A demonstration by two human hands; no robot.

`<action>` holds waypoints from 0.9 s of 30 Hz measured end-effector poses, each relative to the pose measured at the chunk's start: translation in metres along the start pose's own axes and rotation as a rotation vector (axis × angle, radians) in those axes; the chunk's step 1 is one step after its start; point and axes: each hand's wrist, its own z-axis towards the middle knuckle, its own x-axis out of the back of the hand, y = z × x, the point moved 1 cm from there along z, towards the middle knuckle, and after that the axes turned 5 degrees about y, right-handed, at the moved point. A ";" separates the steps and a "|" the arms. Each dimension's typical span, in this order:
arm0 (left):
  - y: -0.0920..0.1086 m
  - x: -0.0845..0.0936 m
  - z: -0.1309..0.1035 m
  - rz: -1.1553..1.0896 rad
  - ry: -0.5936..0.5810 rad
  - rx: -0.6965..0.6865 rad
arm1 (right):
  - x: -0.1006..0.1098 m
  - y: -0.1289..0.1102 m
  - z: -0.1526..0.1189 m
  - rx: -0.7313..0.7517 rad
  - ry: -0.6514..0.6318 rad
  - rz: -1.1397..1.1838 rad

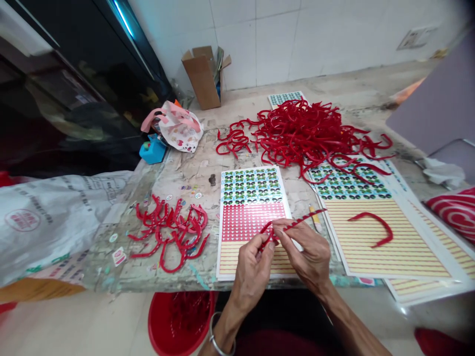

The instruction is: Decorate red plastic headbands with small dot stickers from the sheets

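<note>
Both bare hands work over the worn, paint-flecked bench [178,173]. The left hand [254,267] pinches a narrow, glossy red strip [305,217] between thumb and fingers, its grip pressed together around a curled part. The right hand [309,252] pinches the same strip close beside the left fingertips, its thumb and forefinger drawn together. The strip is thin and flexible, with small pale marks along its edge; one end runs out past the right hand's fingers towards the upper right, while the rest bends between the two grips.

Below the hands lies a flat, shiny sticker sheet [252,222], printed in bands: green and blue oval motifs at the top, red with small pale shapes in the middle, yellow with thin red lines at the bottom. To the right, more sheets [386,242] overlap, with one curved red band [382,225] resting on them and a yellow-handled tool [315,219] beside them.

Farther back rises a tangled heap [308,131] of smooth, curved red bands. A smaller, looser cluster [172,230] lies left of the sheet. An open cardboard box [204,81] stands by the white tiled wall, near a soft printed bag [181,128] with pink handles. Below the bench edge is a round red basin [178,321] holding dark red pieces.
</note>
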 end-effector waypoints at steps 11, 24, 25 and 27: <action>0.015 -0.002 -0.005 0.085 -0.047 -0.044 | 0.005 -0.011 0.002 0.000 0.058 -0.024; -0.006 0.003 -0.007 0.020 -0.036 0.032 | -0.007 0.003 -0.004 -0.327 0.017 0.194; -0.008 0.003 -0.006 0.010 -0.039 0.041 | -0.007 0.004 -0.003 -0.344 0.011 0.210; -0.011 0.004 -0.006 -0.011 -0.053 0.055 | -0.008 0.005 -0.003 -0.376 0.006 0.231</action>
